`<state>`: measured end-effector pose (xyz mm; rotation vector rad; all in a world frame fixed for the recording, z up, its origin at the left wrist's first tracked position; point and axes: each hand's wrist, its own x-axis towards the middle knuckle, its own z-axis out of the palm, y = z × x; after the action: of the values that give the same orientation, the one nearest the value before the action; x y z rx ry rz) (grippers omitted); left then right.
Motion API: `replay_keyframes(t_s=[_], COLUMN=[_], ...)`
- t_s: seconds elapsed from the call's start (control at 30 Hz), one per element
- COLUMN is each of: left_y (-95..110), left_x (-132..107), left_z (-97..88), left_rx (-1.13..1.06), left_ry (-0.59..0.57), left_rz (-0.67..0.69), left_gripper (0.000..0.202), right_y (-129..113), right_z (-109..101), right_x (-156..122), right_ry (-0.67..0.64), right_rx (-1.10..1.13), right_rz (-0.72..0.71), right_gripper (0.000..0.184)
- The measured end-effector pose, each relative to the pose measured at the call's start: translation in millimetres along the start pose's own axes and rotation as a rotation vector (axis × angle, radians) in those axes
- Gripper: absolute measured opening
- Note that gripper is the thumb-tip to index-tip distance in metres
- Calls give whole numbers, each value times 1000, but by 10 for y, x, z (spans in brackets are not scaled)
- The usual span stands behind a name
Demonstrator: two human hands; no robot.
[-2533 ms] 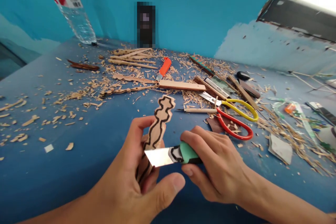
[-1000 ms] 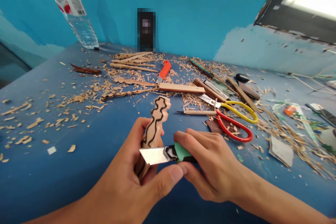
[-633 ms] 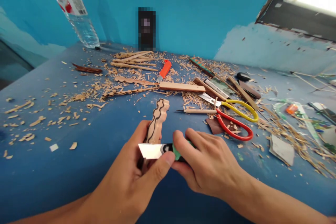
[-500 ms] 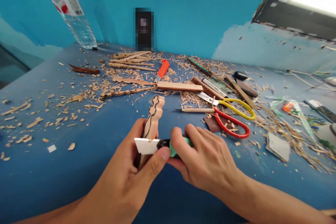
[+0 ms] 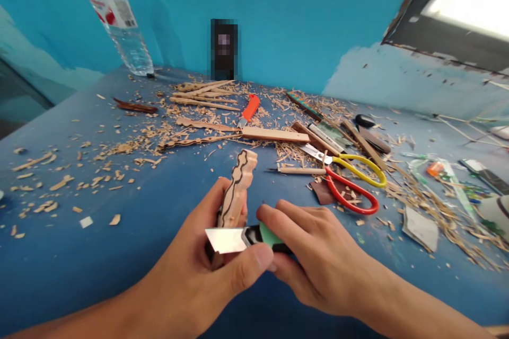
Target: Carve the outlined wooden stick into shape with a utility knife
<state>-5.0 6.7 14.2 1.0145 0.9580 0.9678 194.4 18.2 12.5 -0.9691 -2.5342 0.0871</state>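
Observation:
My left hand [image 5: 210, 265] is wrapped round a small wooden piece [image 5: 235, 193] with a wavy edge and a dark drawn line along it. The piece stands up out of the fist, its lower end partly hidden by fingers and blade. In my right hand [image 5: 306, 254] is a utility knife [image 5: 272, 237] with a green and black handle. Its broad blade [image 5: 226, 240] lies crosswise over the lower part of the wood, pointing left. My left thumb presses near the knife's handle, close to the right fingers.
Wood shavings cover much of the blue table [image 5: 151, 233]. Ahead lie red-and-yellow-handled scissors [image 5: 352, 183], an orange-handled cutter [image 5: 250, 107], a thin pointed tool [image 5: 302, 171] and carved wooden sticks [image 5: 207, 98]. A water bottle [image 5: 123, 32] stands at the back left, before the blue wall.
The blade has moved down along the wood towards me and turned to show more of its flat face. The whole view has shifted slightly.

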Motion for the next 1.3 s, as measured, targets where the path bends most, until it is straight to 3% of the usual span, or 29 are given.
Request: replay_keyframes(t_s=[0.4, 0.53, 0.63, 0.73, 0.83, 1.0, 1.17, 1.3], left_y=[23, 1, -49, -114, -169, -149, -37, -65], left_x=[-56, -39, -30, -11, 15, 16, -41, -75], left_z=[0, 22, -3, -59, -100, -79, 13, -11], left_rx=[21, 48, 37, 6, -79, -147, -86, -36], left_ry=[-60, -34, -2, -55, -127, -151, 18, 116], left_rz=[12, 33, -6, -61, -122, -221, -322, -321], left_gripper=[23, 23, 34, 36, 33, 42, 63, 61], right_y=[-19, -39, -59, -83, -106, -116, -72, -59], right_z=[4, 51, 131, 209, 248, 226, 154, 125], right_x=[-35, -42, -60, -73, -71, -54, -30, -37], right_ry=[-33, -30, 45, 72, 35, 2, -44, -1], right_rx=[59, -32, -234, -404, -413, -359, -119, -73], right_rz=[6, 9, 21, 72, 115, 133, 53, 18], right_gripper=[40, 40, 42, 41, 40, 40, 39, 45])
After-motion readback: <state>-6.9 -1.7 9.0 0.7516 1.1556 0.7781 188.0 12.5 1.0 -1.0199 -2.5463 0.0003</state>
